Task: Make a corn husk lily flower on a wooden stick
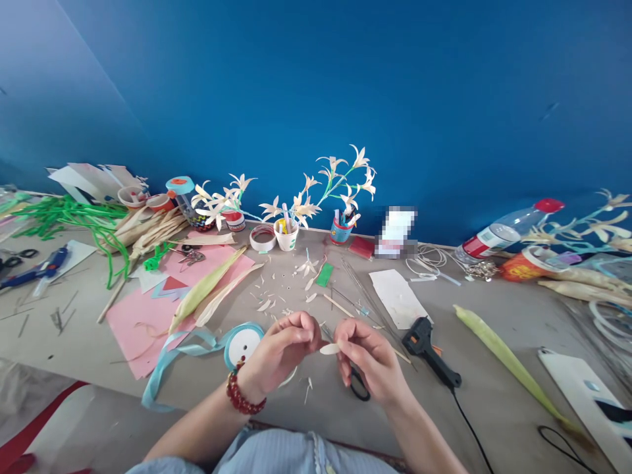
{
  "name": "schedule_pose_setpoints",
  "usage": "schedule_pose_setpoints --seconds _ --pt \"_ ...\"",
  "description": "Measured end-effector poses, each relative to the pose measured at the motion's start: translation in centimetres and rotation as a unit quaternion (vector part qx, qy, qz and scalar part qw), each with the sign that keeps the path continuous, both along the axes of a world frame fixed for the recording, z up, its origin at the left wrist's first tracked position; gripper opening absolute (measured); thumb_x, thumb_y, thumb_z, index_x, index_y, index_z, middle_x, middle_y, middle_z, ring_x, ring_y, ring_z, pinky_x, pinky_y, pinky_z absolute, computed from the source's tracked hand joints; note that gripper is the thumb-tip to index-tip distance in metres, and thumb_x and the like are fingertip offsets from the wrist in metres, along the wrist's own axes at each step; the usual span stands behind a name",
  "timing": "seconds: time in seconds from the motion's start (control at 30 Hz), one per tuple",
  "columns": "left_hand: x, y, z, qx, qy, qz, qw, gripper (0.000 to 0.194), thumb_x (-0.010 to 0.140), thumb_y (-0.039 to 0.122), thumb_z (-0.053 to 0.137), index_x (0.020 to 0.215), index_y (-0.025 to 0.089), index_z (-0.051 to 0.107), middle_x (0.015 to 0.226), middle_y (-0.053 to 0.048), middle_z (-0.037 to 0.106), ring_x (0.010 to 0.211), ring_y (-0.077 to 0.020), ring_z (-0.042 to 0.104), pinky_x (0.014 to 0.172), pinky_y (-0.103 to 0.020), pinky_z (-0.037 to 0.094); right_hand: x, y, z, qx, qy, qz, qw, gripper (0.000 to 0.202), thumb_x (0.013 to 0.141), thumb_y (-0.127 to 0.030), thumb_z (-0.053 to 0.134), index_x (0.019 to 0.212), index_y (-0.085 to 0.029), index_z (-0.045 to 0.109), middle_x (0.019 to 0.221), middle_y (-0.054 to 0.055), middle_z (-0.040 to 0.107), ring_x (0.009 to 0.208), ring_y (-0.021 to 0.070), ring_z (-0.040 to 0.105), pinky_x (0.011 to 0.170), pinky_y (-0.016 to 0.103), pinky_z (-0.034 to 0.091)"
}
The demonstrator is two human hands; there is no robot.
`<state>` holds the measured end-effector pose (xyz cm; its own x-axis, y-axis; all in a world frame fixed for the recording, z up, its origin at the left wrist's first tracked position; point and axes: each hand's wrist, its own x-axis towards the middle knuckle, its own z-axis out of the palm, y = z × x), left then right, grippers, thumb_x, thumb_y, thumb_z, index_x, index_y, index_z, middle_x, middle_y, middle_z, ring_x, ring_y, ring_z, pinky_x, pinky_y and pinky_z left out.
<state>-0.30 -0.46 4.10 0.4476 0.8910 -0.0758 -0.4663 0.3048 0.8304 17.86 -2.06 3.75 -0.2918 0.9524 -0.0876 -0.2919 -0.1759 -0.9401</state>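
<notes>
I am pinching a small pale petal (329,349) in my right hand (368,355) above the gray table (340,415), my left hand (291,339) is curling just beside it, its grip unclear, a ribbon spool (244,345) lying near.

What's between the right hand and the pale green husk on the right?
Head view, from the right hand outward: a thin stick's tip, then the black glue gun with something orange beside it.
</notes>
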Motion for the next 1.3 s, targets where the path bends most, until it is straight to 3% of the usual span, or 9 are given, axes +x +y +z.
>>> schedule_pose_setpoints --seconds 0.1,0.2,0.27,0.43,0.63,0.7,0.87,1.13,1.3 --pt "-0.8 -0.4 0.5 0.139 0.137 0.068 0.978 0.016 0.088 0.031 0.058 0.081 0.018 0.062 0.08 -0.005 0.058 0.08 -0.0189 0.054 0.078 -0.033 0.041 0.2 0.1 0.0 -0.021 0.003 0.001 1.0 0.027 0.085 -0.04 0.069 0.074 -0.019 0.057 0.061 -0.005 0.051 0.043 0.0072 0.048 0.04 0.019 0.044" --pt "-1.2 -0.6 1.3 0.227 0.216 0.057 0.948 0.018 0.086 0.031 0.063 0.098 0.017 0.065 0.091 -0.007 0.063 0.088 -0.0204 0.056 0.082 -0.033 0.041 0.1 0.1 0.2 -0.029 0.001 0.001 1.0 0.026 0.084 -0.041 0.07 0.075 -0.018 0.059 0.061 -0.005 0.052 0.045 0.0077 0.048 0.04 0.018 0.043" --pt "-1.1 -0.5 1.6 0.213 0.215 0.037 0.952 0.017 0.086 0.03 0.064 0.095 0.017 0.065 0.09 -0.007 0.063 0.086 -0.0196 0.056 0.08 -0.031 0.041 -0.1 0.2 0.4 -0.023 -0.005 -0.001 1.0 0.027 0.084 -0.042 0.069 0.076 -0.018 0.06 0.06 -0.005 0.051 0.045 0.008 0.048 0.04 0.019 0.044" --pt "-0.4 0.0 1.1 0.066 0.118 0.002 0.991 0.018 0.082 0.031 0.069 0.079 0.015 0.063 0.074 -0.002 0.057 0.071 -0.014 0.049 0.068 -0.025 0.038 -0.2 0.2 0.6 0.019 -0.071 -0.002 0.997 0.028 0.085 -0.042 0.068 0.073 -0.017 0.06 0.059 -0.004 0.052 0.046 0.0079 0.049 0.043 0.019 0.046" --pt "-0.2 0.2 -0.3 -0.056 -0.044 -0.062 0.996 0.016 0.078 0.027 0.07 0.074 0.015 0.061 0.063 0.0 0.052 0.064 -0.0127 0.045 0.071 -0.027 0.037 -0.1 0.1 -0.1 -0.029 0.041 -0.007 0.999 0.028 0.083 -0.04 0.071 0.073 -0.018 0.057 0.058 -0.006 0.05 0.04 0.0059 0.046 0.037 0.017 0.042" --pt "-0.3 0.3 -0.3 -0.05 -0.052 -0.046 0.996 0.017 0.081 0.029 0.067 0.073 0.015 0.061 0.064 0.0 0.051 0.065 -0.0132 0.045 0.072 -0.027 0.037 -0.1 0.2 -0.3 -0.033 0.051 -0.016 0.998 0.027 0.083 -0.039 0.071 0.073 -0.018 0.057 0.059 -0.006 0.051 0.04 0.0058 0.046 0.037 0.017 0.042" --pt "-0.4 0.3 0.4 0.025 0.07 -0.02 0.997 0.018 0.082 0.03 0.069 0.085 0.013 0.067 0.08 -0.004 0.06 0.078 -0.0154 0.051 0.074 -0.026 0.037 -0.2 0.3 0.0 -0.02 0.0 -0.019 1.0 0.027 0.083 -0.039 0.071 0.073 -0.017 0.059 0.061 -0.004 0.053 0.045 0.007 0.048 0.041 0.018 0.045" --pt "0.5 0.0 0.4 0.018 0.079 -0.004 0.997 0.018 0.079 0.029 0.072 0.076 0.015 0.061 0.073 -0.001 0.057 0.07 -0.0122 0.05 0.068 -0.023 0.039 -0.4 0.3 0.4 0.008 -0.054 -0.003 0.998 0.03 0.082 -0.045 0.07 0.076 -0.018 0.058 0.057 -0.005 0.051 0.044 0.0077 0.047 0.042 0.019 0.044" --pt "0.4 -0.1 0.5 0.08 0.134 0.005 0.988 0.014 0.084 0.028 0.066 0.079 0.015 0.06 0.079 -0.002 0.058 0.075 -0.0148 0.051 0.073 -0.026 0.04 -0.4 0.3 0.5 0.019 -0.093 -0.011 0.995 0.026 0.083 -0.041 0.067 0.074 -0.018 0.057 0.054 -0.006 0.049 0.044 0.008 0.046 0.043 0.019 0.043"
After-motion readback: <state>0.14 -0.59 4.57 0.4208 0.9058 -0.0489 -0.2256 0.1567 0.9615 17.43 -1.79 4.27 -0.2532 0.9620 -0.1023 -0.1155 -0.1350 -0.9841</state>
